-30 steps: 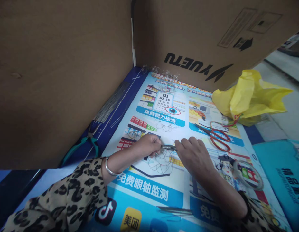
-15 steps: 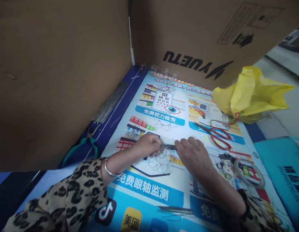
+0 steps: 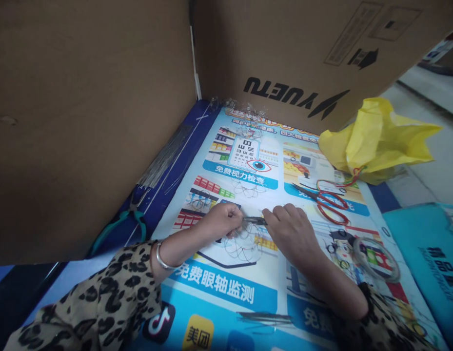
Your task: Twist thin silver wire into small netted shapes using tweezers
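Observation:
At the middle of the poster-covered table, my left hand [image 3: 226, 218] pinches a thin looped wire piece [image 3: 244, 246], whose petal-like loops hang below the fingers. My right hand [image 3: 289, 229] is wrapped round a pair of pliers [image 3: 254, 221]; the handles are hidden inside the fist. The dark jaws point left and meet the wire at my left fingertips. Whether the jaws are closed on the wire is too small to tell. Just beyond my hands lies another looped wire piece [image 3: 248, 187]. A bundle of short wires [image 3: 265, 318] rests nearer to me.
Red-handled scissors [image 3: 332, 207], a tape-like ring [image 3: 377, 259] and a yellow bag [image 3: 372, 141] are to the right. Teal-handled pliers [image 3: 124, 222] and straight wires [image 3: 167, 156] lie left. Cardboard walls [image 3: 94, 122] stand at the left and back. A teal packet [image 3: 423, 263] sits far right.
The whole view has shifted slightly. Both hands keep the same hold on the wire piece and the pliers, with almost no movement.

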Tool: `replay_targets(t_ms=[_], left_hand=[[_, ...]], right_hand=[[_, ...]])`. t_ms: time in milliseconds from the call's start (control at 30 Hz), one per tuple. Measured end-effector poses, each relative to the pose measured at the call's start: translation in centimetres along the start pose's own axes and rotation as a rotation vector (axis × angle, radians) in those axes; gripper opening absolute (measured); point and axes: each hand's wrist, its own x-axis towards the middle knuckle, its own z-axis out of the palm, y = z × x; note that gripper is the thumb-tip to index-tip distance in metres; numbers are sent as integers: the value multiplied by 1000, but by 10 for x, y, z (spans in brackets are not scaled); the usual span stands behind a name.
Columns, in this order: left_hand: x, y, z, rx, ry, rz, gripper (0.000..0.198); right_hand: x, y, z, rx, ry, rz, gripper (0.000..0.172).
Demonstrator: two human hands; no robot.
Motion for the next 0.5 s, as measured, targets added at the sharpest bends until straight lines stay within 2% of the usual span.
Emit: replay_targets(t_ms=[500], left_hand=[[1,-12,4,201,89,134,6]], right_hand=[[-1,-1,-1,26,-24,19,12]])
